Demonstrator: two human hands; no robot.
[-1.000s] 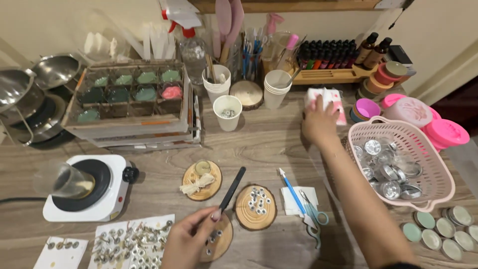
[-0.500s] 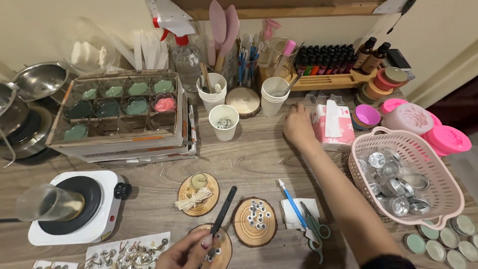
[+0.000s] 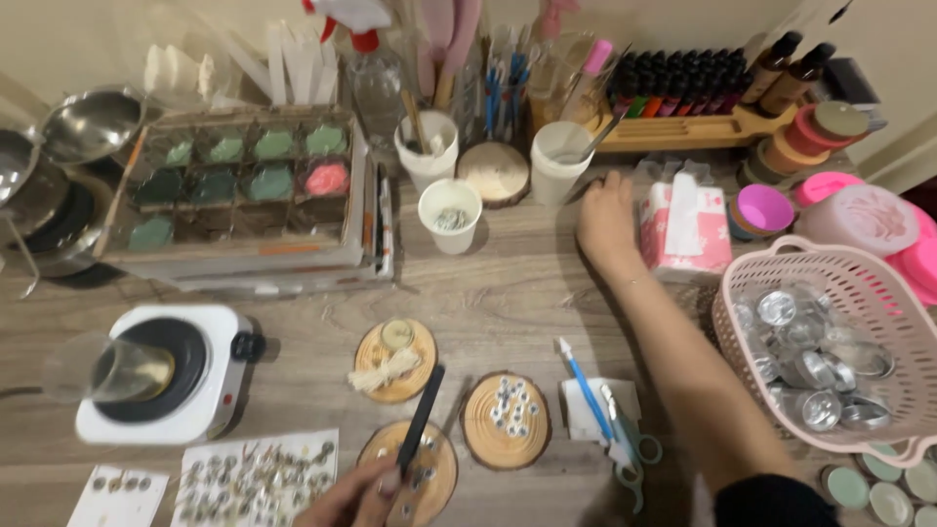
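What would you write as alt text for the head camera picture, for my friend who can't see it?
A person's right hand rests on a crowded wooden table beside a tissue pack, while the left hand holds a black stick over a wood slice. Around them are a hot plate, cups, bottles and a pink basket of tins.

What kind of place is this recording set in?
Likely a home craft bench, perhaps for candle making: a small electric hotplate bearing a glass beaker, a partitioned tray of coloured wax-like blocks, and a pink basket of small metal tins.
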